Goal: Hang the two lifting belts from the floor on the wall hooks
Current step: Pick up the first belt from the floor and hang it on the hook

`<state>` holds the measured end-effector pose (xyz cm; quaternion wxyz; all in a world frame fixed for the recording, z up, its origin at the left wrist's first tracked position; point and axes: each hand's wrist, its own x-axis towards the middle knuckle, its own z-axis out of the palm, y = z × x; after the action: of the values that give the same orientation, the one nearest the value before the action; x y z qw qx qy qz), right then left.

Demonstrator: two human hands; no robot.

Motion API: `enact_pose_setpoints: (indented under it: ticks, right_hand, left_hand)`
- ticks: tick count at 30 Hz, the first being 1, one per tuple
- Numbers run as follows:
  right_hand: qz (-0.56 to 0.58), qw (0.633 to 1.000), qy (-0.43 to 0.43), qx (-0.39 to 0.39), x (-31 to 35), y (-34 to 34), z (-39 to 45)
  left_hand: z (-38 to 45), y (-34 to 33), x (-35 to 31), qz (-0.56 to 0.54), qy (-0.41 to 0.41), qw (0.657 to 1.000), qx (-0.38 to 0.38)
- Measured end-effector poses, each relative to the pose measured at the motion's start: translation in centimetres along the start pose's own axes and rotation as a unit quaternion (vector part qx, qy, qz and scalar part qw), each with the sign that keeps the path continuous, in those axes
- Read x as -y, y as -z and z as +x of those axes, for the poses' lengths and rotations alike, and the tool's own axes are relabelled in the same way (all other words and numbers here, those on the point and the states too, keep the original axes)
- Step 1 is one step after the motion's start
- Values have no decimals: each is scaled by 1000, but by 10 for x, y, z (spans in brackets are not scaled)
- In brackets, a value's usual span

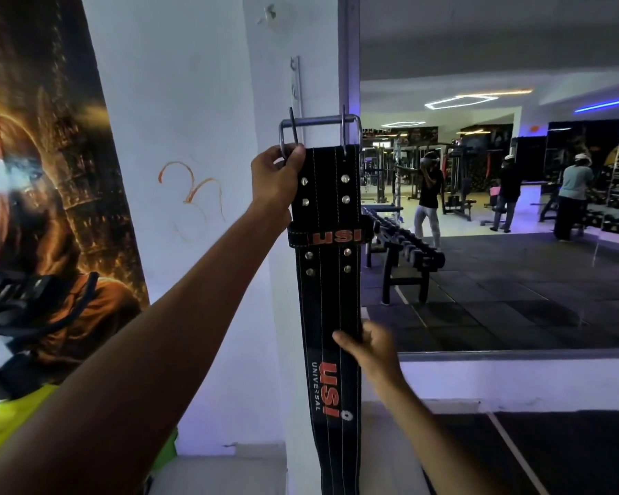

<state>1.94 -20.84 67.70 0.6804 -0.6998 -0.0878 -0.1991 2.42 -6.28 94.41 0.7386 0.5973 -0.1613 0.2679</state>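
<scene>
1. Centre frame: a long black leather lifting belt [327, 280] with white stitching, silver rivets and orange "USI" lettering hangs vertically against the white wall column [208, 137], running from the middle of the frame to the bottom edge.
2. At its top sits a silver double-prong metal buckle [320, 132], both prongs pointing upward, just above the frame's centre.
3. The left hand [277, 178], reaching up from the lower left, is closed around the belt's top left corner, fingers hooked through the buckle's left side.
4. The right hand [370, 346], coming in from the lower right, pinches the belt's right edge lower down, thumb across the front and just above the vertical "USI UNIVERSAL" print.
5. A thin metal hook strip [296, 83] is fixed to the wall right above the buckle; whether the buckle touches it, I cannot tell.
6. Right half of the frame: a large wall mirror [497, 209] reflects a gym floor, a dumbbell rack and people standing.
7. Far left: a dark orange-toned poster [43, 155] covers the wall.
</scene>
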Motion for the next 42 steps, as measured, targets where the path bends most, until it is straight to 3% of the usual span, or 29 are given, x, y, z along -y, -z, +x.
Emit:
enact_pose_setpoints:
  ticks: [4, 14, 21, 24, 26, 31, 35, 38, 42]
  right_hand:
    - [-22, 997, -56, 45, -21, 7, -31]
    - [82, 993, 85, -21, 111, 6, 29]
    - [-4, 998, -44, 41, 0, 10, -40]
    - [-39, 996, -57, 54, -2, 13, -40]
    - [-33, 998, -36, 49, 20, 13, -28]
    - [23, 996, 56, -62, 130, 20, 20]
    - [37, 989, 128, -64, 225, 17, 60]
    - [-3, 991, 118, -64, 267, 3, 78]
    - [66, 995, 40, -62, 288, -17, 88]
  left_hand:
    - [0, -3, -3, 6, -4, 1000, 0]
    - [-3, -11, -13, 3, -6, 1000, 12]
    - [0, -5, -24, -2, -11, 1000, -18]
    - [-1, -2, -24, 3, -15, 1000, -24]
    - [0, -1, -25, 0, -18, 1000, -24]
    - [2, 0, -30, -8, -18, 1000, -18]
    - [0, 0, -29, -8, -20, 1000, -5]
    - [-3, -2, -29, -7, -28, 1000, 0]
    - [-4, 1, -30, 3, -36, 999, -8]
